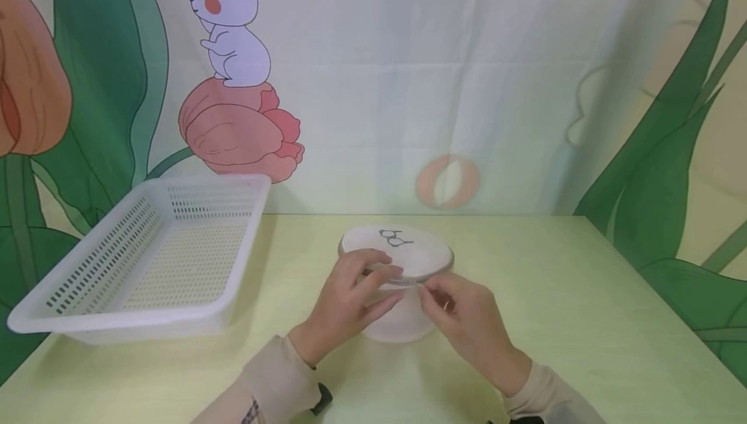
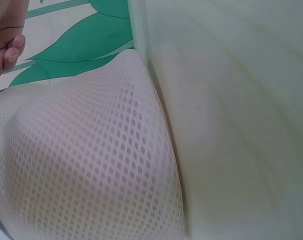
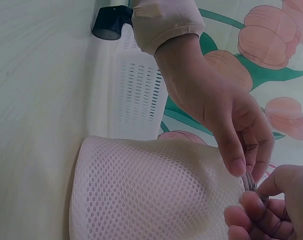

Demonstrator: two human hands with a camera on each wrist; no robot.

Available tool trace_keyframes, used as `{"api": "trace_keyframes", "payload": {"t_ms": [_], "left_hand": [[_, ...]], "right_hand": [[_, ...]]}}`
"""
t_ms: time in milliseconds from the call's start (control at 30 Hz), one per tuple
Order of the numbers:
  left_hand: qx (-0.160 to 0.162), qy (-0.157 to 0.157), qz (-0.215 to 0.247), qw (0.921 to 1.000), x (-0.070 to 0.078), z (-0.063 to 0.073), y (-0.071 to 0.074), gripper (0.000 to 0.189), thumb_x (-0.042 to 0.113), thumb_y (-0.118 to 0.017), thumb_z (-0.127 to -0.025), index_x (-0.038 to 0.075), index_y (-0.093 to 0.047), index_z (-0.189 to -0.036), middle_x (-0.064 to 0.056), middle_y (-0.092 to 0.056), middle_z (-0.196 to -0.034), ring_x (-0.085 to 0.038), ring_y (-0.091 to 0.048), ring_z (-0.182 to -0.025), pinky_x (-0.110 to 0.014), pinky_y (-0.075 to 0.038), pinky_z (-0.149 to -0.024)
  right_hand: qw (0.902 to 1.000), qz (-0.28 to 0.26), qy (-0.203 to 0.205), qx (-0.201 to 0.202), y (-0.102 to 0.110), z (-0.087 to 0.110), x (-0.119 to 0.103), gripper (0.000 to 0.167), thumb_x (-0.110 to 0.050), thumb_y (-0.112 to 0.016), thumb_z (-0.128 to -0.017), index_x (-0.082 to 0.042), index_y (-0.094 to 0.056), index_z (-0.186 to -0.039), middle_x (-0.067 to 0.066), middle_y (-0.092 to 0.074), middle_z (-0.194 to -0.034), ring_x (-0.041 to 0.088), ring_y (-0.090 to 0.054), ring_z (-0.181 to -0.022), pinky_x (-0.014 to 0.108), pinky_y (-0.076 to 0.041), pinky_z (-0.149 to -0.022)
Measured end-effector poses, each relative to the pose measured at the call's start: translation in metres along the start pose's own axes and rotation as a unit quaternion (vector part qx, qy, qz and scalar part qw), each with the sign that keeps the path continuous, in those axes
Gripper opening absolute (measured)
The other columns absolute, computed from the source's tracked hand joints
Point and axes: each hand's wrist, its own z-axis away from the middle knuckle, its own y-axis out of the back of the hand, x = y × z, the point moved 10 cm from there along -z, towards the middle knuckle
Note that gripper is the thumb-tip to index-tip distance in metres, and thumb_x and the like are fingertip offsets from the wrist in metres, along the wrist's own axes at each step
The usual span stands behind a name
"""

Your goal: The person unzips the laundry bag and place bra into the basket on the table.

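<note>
A round white mesh laundry bag stands upright on the table, its flat top printed with a pair of glasses and edged in grey-brown. My left hand grips the near rim from the left, fingers over the edge and thumb below. At the front of the rim, my right hand pinches the zipper end between thumb and curled fingers. The zipper shows between both hands in the right wrist view. In the left wrist view the mesh side bulges, with the right hand at upper left.
A white slotted plastic basket stands on the left of the pale yellow-green table. Behind the table hangs a cloth printed with tulips and a rabbit. Dark wrist gear sits below the left sleeve.
</note>
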Motion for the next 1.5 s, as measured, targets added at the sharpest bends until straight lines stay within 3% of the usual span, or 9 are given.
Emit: {"api": "trace_keyframes", "payload": {"t_ms": [400,900,1500], "left_hand": [[0.007,0.003,0.008,0.9999,-0.001,0.002,-0.003,0.016,0.024,-0.072,-0.086,0.014,-0.066,-0.097,-0.008,-0.062,-0.106,-0.023,-0.059,-0.101,-0.036,-0.049,-0.09],[0.017,-0.018,-0.003,0.9997,-0.001,0.005,-0.003,0.024,0.029,-0.051,-0.1,0.012,-0.064,-0.092,-0.009,-0.062,-0.103,-0.023,-0.059,-0.096,-0.035,-0.049,-0.086],[0.01,-0.014,-0.002,0.9999,-0.007,0.011,0.001,0.024,0.027,-0.05,-0.1,0.009,-0.064,-0.093,-0.01,-0.062,-0.103,-0.024,-0.059,-0.096,-0.035,-0.05,-0.086]], "right_hand": [[0.9999,-0.005,0.011,-0.006,-0.007,0.004,-0.006,0.011,0.0,-0.07,-0.078,-0.009,-0.065,-0.074,-0.005,-0.062,-0.066,-0.004,-0.05,-0.061,0.01,-0.043,-0.052],[0.9986,0.004,0.053,0.005,-0.006,0.008,-0.011,0.012,-0.002,-0.069,-0.078,-0.011,-0.063,-0.074,-0.007,-0.057,-0.065,-0.004,-0.046,-0.059,0.007,-0.04,-0.053],[0.9991,0.006,0.042,0.003,-0.008,0.006,-0.008,0.011,-0.001,-0.07,-0.078,-0.01,-0.065,-0.074,-0.005,-0.061,-0.067,-0.002,-0.049,-0.06,0.007,-0.041,-0.053]]}}
